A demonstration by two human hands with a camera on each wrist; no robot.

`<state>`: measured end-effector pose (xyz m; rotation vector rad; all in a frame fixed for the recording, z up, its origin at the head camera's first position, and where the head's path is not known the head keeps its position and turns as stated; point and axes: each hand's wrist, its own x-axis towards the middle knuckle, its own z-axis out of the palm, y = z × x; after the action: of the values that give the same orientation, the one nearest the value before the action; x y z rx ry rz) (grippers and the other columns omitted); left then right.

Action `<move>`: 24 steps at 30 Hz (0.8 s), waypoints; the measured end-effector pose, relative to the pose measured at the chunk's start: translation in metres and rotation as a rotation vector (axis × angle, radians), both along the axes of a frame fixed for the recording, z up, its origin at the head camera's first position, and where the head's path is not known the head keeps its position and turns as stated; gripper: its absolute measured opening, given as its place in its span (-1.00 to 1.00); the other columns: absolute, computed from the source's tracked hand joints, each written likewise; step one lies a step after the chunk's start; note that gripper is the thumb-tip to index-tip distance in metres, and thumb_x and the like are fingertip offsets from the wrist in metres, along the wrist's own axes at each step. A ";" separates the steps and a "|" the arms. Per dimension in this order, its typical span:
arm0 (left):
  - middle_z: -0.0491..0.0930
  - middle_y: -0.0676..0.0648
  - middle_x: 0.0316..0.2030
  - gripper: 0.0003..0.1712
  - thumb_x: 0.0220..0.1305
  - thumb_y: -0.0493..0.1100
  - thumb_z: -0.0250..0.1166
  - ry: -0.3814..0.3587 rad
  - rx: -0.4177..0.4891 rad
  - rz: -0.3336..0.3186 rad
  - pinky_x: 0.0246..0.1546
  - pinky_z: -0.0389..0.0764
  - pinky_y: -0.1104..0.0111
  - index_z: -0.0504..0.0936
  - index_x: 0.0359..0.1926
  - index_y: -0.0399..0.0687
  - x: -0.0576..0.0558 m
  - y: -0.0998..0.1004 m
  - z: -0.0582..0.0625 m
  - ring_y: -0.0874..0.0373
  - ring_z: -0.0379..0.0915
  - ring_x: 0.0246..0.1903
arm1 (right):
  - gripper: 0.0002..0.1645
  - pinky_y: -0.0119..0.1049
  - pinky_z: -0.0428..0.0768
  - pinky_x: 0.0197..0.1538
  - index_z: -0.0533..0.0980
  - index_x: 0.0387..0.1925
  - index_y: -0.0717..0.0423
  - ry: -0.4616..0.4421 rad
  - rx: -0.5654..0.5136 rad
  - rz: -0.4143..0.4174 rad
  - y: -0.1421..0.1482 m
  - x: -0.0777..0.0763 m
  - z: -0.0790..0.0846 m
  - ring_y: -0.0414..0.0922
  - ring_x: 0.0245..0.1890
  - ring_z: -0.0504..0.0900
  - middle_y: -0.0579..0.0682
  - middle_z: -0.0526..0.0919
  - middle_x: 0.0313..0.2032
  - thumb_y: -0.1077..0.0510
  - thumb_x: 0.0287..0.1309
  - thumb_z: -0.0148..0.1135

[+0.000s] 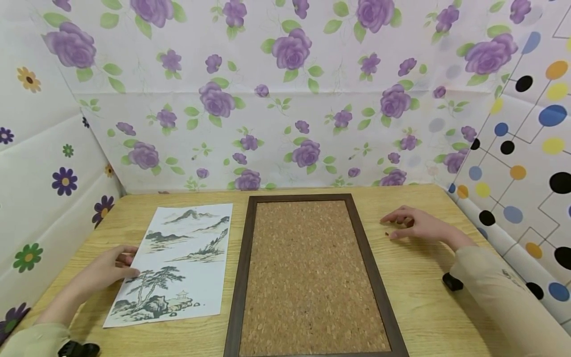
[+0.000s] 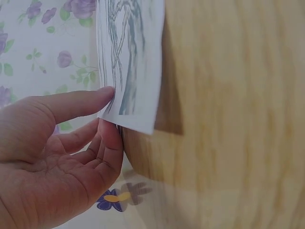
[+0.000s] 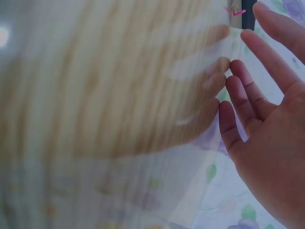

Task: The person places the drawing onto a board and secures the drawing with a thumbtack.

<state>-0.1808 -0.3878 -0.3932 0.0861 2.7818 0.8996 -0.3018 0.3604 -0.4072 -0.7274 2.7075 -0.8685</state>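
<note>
In the head view a sheet of white paper (image 1: 196,277) printed with an ink landscape of mountains and pines lies on the left of the wooden table. My left hand (image 1: 104,267) pinches its left edge, thumb on the printed face and fingers beneath. The left wrist view shows the paper's edge (image 2: 143,121) raised, with a shadow under it. My right hand (image 1: 412,223) is at the right, fingertips at the tabletop, thumb and fingers apart. A small pink thumbtack (image 3: 237,10) sits just beyond these fingers, with nothing between them and the thumb.
A cork board (image 1: 308,277) in a dark brown frame (image 1: 243,277) lies in the middle, between the hands. The light wooden table (image 1: 428,307) runs to a flowered cloth wall (image 1: 276,124) behind, with patterned sheets on both sides. Black straps show at both wrists.
</note>
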 end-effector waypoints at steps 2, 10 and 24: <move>0.50 -0.30 -0.11 -0.24 0.29 -0.17 0.31 0.002 -0.003 0.006 -0.26 0.57 0.34 0.22 0.30 -0.60 0.000 0.000 0.000 -0.12 0.51 -0.08 | -0.47 -0.34 0.46 -0.05 0.55 0.19 -0.16 -0.019 -0.014 0.002 0.001 -0.001 -0.001 -0.11 -0.03 0.46 -0.01 0.53 0.06 -0.08 0.18 0.36; 0.52 -0.26 -0.11 -0.32 0.35 -0.21 0.24 -0.011 0.043 0.014 -0.32 0.56 0.46 0.23 0.30 -0.60 0.001 -0.003 0.000 0.33 0.42 -0.26 | -0.52 -0.36 0.49 -0.05 0.58 0.15 -0.15 -0.032 -0.014 0.026 -0.001 -0.004 0.000 -0.17 -0.04 0.50 0.00 0.55 0.05 -0.05 0.17 0.38; 0.49 -0.30 0.01 -0.25 0.43 -0.15 0.17 -0.142 0.158 0.060 -0.33 0.56 0.41 0.10 0.39 -0.59 -0.003 -0.008 0.002 0.33 0.45 -0.30 | -0.53 -0.37 0.40 -0.15 0.58 0.13 -0.05 -0.055 -0.029 0.076 -0.004 -0.005 -0.001 -0.12 -0.10 0.42 0.09 0.50 0.05 0.02 0.18 0.38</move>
<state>-0.1836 -0.3956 -0.3915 -0.0346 2.5924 1.0952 -0.3072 0.3563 -0.4081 -0.7954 2.6059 -0.8983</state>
